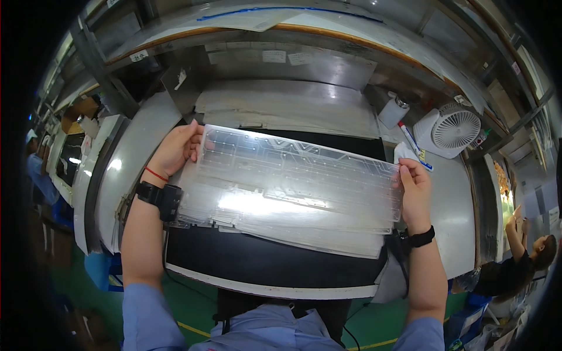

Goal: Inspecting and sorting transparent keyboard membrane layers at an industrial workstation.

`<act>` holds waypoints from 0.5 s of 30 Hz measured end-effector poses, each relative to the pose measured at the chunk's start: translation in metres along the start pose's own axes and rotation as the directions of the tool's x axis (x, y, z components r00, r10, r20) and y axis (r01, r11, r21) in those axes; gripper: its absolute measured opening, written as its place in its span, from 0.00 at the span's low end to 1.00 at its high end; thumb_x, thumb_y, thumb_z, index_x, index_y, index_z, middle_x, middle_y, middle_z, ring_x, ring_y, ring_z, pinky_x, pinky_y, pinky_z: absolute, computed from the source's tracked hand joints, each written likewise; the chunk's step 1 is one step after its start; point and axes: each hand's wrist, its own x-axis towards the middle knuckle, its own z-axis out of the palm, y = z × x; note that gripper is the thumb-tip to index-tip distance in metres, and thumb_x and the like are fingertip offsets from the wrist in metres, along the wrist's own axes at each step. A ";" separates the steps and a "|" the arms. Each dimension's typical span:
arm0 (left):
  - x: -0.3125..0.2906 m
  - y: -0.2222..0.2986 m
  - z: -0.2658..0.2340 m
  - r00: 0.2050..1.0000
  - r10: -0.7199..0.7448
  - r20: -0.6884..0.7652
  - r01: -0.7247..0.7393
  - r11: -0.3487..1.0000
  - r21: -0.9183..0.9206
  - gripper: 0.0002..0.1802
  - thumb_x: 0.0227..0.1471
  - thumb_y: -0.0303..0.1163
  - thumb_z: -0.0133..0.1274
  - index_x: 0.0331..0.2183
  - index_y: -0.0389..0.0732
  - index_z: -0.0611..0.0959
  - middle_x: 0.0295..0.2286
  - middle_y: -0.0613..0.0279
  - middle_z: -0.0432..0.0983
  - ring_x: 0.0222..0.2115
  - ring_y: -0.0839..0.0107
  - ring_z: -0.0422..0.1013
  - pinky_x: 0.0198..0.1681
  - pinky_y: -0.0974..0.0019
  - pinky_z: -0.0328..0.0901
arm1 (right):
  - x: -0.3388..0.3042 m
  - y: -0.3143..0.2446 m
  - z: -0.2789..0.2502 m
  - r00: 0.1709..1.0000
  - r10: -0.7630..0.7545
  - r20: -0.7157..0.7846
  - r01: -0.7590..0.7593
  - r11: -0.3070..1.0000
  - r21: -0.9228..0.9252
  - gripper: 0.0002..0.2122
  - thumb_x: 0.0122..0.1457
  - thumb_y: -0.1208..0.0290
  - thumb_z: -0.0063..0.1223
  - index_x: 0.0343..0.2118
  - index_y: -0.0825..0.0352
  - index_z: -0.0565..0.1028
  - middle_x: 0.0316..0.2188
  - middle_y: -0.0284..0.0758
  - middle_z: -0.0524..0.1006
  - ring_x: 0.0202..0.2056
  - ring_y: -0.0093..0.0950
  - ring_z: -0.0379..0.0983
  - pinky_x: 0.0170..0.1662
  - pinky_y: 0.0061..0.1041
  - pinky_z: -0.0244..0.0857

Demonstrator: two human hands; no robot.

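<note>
1. Clear sheet (304, 161), rectangular w/ fine circuit-like line pattern, is held up by both hands over the middle of the workbench; its R end sits lower in view than its L end.
2. L hand (175, 149): sheet's upper L corner is gripped, w/ fingertips seen thru the plastic. Red cord (156, 174) and black wrist strap (151, 193) are worn on that wrist.
3. R hand (417, 190): sheet's R edge is pinched near the upper corner, thumb on the near face. Black band (421, 237) is worn on that wrist.
4. Stack of sheets (328, 241) is seen below, on black mat (263, 260), its layers unevenly lined up. Contact btwn held sheet and stack can't be told, bc of glare.
5. Another pile of sheets (287, 108) is placed at the back of the bench, behind the mat.
6. R side: white fan (453, 130), white bottle (393, 112), red-capped marker (408, 136) and white cloth (404, 152) are grouped near the R hand.
7. Shelf (351, 36) is mounted above; blue strip (287, 9) is laid on it.
8. Co-worker (506, 272) is seen far R, arms raised.
</note>
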 end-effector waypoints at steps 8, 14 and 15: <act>0.001 -0.004 -0.002 0.996 0.037 0.077 -0.054 0.972 0.228 0.15 0.62 0.37 0.45 0.37 0.37 0.81 0.28 0.70 0.79 0.18 0.87 0.61 0.22 0.83 0.56 | 0.002 0.004 -0.002 0.999 0.003 -0.032 -0.003 1.000 -0.002 0.08 0.65 0.74 0.46 0.44 0.69 0.74 0.31 0.28 0.73 0.30 0.16 0.68 0.33 0.16 0.64; 0.003 0.002 0.005 0.999 0.007 -0.035 -0.001 0.986 0.164 0.11 0.62 0.34 0.48 0.41 0.38 0.79 0.27 0.71 0.77 0.19 0.88 0.61 0.21 0.83 0.56 | 0.003 0.000 -0.001 0.999 0.046 0.025 -0.046 0.999 0.010 0.11 0.66 0.72 0.44 0.49 0.69 0.72 0.34 0.29 0.74 0.32 0.17 0.70 0.34 0.16 0.65; 0.003 0.000 0.004 0.998 0.009 -0.060 -0.001 0.992 0.123 0.11 0.62 0.34 0.48 0.41 0.38 0.78 0.28 0.71 0.77 0.19 0.88 0.61 0.21 0.83 0.57 | 0.003 -0.001 0.000 0.997 0.053 0.049 -0.057 0.996 0.065 0.12 0.67 0.71 0.44 0.50 0.69 0.71 0.35 0.30 0.75 0.32 0.17 0.70 0.34 0.16 0.65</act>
